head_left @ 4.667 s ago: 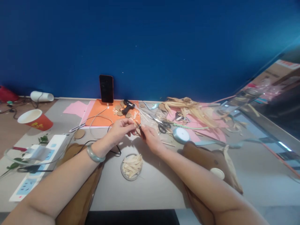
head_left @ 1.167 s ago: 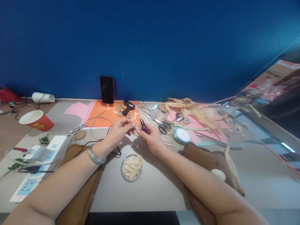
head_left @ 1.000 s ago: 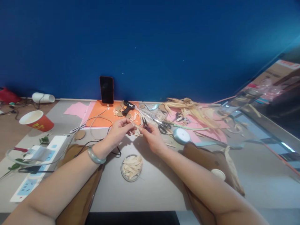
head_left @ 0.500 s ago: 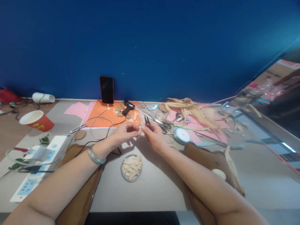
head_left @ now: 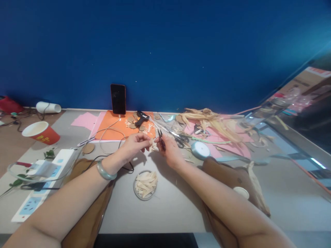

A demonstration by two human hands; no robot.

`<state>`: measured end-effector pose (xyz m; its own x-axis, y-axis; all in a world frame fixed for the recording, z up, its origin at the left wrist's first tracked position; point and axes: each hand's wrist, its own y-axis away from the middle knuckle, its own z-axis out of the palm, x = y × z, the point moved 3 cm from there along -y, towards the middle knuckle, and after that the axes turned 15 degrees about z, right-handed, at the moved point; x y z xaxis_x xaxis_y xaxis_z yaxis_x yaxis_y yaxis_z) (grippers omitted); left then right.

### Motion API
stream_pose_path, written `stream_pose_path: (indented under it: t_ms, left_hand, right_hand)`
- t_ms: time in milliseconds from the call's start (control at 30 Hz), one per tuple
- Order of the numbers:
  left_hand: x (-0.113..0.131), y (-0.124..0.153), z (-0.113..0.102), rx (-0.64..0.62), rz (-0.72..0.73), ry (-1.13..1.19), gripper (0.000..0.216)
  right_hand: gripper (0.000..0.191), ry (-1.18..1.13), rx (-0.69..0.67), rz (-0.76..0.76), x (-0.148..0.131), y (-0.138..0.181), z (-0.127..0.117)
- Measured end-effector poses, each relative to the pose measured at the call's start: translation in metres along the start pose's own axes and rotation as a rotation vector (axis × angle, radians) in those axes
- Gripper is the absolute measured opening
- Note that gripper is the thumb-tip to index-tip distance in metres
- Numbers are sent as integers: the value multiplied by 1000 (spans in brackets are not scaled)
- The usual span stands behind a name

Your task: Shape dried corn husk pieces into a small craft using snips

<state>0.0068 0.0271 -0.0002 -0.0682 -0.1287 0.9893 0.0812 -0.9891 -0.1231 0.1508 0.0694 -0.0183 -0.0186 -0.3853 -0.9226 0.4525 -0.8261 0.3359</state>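
My right hand [head_left: 169, 150] is closed around small dark-bladed scissors [head_left: 160, 137], their tips pointing up and away from me. Just left of it, my left hand [head_left: 136, 146] pinches a small pale piece [head_left: 151, 141], too small to make out clearly. A bangle circles my left wrist. The two hands are close together but apart, above the table. Below them a small round dish [head_left: 134, 192] holds pale flat strips [head_left: 146, 184]. Pale scraps lie on the table behind the fingers.
A phone [head_left: 118, 99] leans on the blue wall. Behind my hands lie a black glue gun [head_left: 142, 118], orange paper [head_left: 107, 129], larger scissors [head_left: 182, 140], a ribbon spool [head_left: 200, 150] and dried husks [head_left: 222, 125]. At left are a power strip [head_left: 29, 206], cables and a paper cup [head_left: 41, 133].
The scissors have tilted and shifted slightly left and down in my right hand. My left hand has drawn slightly left, its fingers curling more tightly. The dish has stayed put.
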Motion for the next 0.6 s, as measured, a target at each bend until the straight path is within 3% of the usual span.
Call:
stream_pose_path:
  t_ms: [600]
  left_hand:
    - [-1,0,1,24,-69,47,24]
  right_hand:
    - [55,342,-8,-159,3,5,6]
